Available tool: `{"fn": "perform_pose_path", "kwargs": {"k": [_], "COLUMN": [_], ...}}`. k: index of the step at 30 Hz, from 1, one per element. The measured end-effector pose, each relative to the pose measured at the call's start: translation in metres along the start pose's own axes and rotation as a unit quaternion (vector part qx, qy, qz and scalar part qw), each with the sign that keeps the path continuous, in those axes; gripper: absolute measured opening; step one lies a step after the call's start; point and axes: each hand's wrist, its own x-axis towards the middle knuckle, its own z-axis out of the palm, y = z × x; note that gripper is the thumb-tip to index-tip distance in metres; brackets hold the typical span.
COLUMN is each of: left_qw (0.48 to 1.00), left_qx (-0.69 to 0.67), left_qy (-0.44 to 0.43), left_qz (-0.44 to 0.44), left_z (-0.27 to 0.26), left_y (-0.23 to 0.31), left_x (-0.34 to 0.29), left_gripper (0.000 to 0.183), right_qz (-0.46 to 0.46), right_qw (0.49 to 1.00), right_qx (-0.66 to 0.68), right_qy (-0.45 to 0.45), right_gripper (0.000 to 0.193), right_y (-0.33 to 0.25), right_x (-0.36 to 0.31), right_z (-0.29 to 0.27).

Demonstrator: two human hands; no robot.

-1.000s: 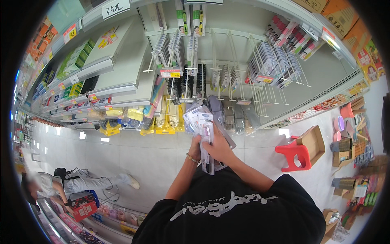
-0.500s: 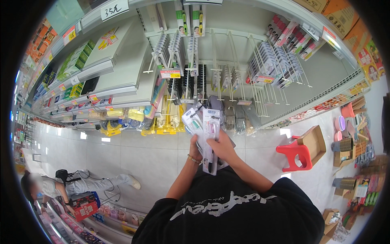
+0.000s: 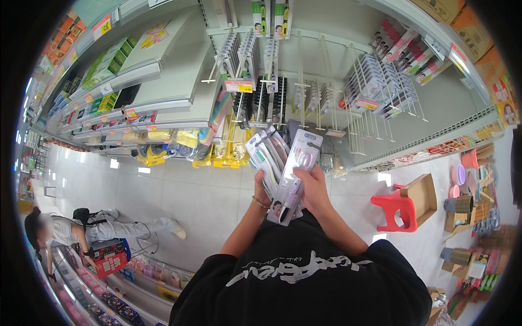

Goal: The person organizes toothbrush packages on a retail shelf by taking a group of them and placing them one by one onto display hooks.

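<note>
My right hand (image 3: pixel 315 189) is closed on a long blister pack (image 3: pixel 298 163) with a purple and black item inside, its thumb across the front. I cannot make out the item's exact kind. On the other side my left hand (image 3: pixel 262 189) is wrapped around several similar packs (image 3: pixel 260 156), fanned out and partly overlapping; one shows a green patch. The right-hand pack lies tilted across the lower ends of the left-hand ones, in front of my black shirt.
Ahead stands a shelf rack with metal hooks (image 3: pixel 356 125), holding packs such as the white-blue row (image 3: pixel 370 81). Shelves (image 3: pixel 179 76) with small boxes stand at left. A red stool (image 3: pixel 394 209) with a cardboard box (image 3: pixel 418 198) is on the floor at right. Another person (image 3: pixel 70 233) is at lower left.
My right hand has shifted right with its pack, which now tilts away from the fanned packs in my left hand. The shelves have slid right in the view.
</note>
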Motion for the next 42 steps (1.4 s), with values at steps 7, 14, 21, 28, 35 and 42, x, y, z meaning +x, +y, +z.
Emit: {"fn": "perform_pose_path", "kwargs": {"k": [7,14,21,28,35,42], "left_qw": [0.999,0.997,0.990,0.994,0.994,0.998], "left_qx": [-0.029,-0.008,-0.019,-0.001,0.020,-0.036], "left_qy": [-0.016,0.038,0.075,-0.002,-0.009,0.017], "left_qz": [0.036,0.070,0.116,0.105,0.105,0.053], "left_z": [-0.013,-0.043,-0.091,-0.028,-0.015,-0.024], "left_y": [0.002,0.009,0.030,0.027,-0.001,-0.012], "left_x": [0.003,0.001,-0.012,-0.007,0.012,0.035], "left_gripper": [0.082,0.080,0.073,0.074,0.080,0.075], "right_qz": [0.076,0.161,0.007,-0.273,-0.288,-0.334], "right_qw": [0.996,0.986,0.993,0.831,0.802,0.811], "right_qx": [0.051,0.028,-0.100,-0.472,-0.500,-0.448], "right_qy": [-0.021,-0.030,0.063,0.112,0.153,0.170], "right_gripper": [0.030,0.030,0.027,0.025,0.024,0.024], "right_y": [-0.035,-0.032,-0.041,-0.045,-0.071,-0.064], "right_x": [-0.010,-0.012,0.061,0.173,0.217,0.245], "right_z": [-0.003,-0.020,-0.081,-0.124,-0.114,-0.132]}}
